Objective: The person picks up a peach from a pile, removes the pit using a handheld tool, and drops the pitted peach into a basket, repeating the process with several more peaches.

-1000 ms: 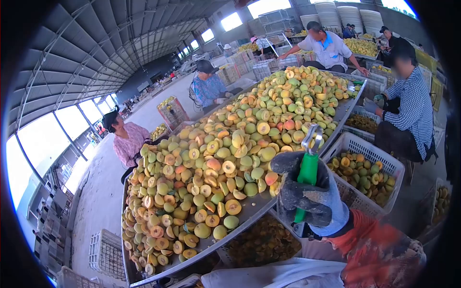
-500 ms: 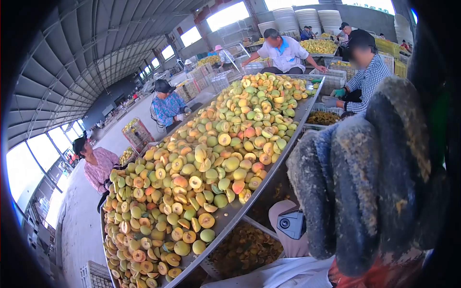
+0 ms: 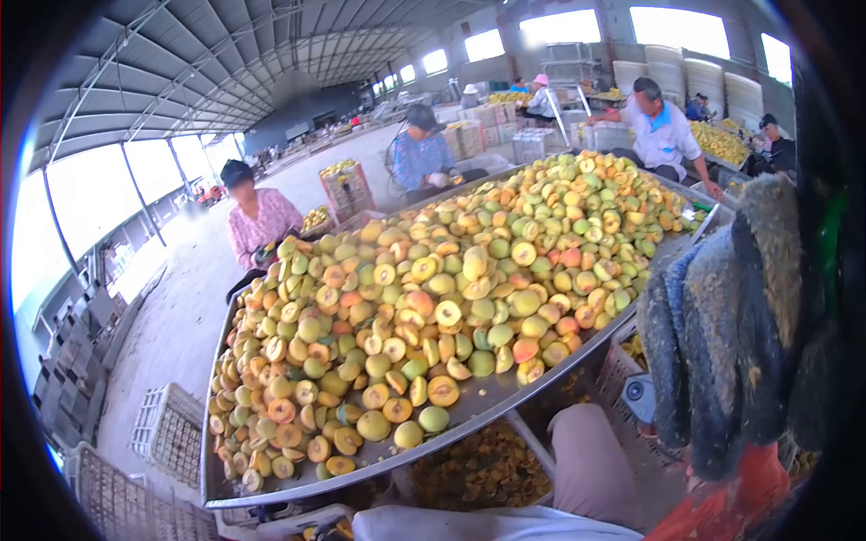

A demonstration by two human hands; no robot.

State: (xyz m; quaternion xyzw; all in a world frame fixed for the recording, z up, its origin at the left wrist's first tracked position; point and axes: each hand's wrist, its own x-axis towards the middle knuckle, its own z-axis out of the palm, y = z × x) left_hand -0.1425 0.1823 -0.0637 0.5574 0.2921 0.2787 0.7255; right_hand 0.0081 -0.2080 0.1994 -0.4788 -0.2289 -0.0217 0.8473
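Observation:
My right hand (image 3: 726, 334), in a dark, dirt-caked glove, hangs very close to the camera on the right. Its fingers point downward side by side, with narrow gaps between them, and nothing visible is in them. The thumb is hidden. My left hand is out of view. Left of the glove, a long metal-edged table (image 3: 505, 401) carries a big heap of peach-like stone fruit (image 3: 433, 298), yellow-green with some red blush. Many are cut in half, some showing the pit. The glove does not appear to touch the fruit.
A crate of cut pieces (image 3: 478, 469) sits beneath the near table edge, beside my knee (image 3: 591, 469). Plastic crates (image 3: 171, 428) stand lower left. People sit across the table: one in pink (image 3: 262, 216), one in blue (image 3: 421, 153), one in a pale shirt (image 3: 658, 131).
The view has swung right to left, so the table and people appear farther right. The gloved hand has shifted right and looks smaller. The person in the checked shirt is no longer visible.

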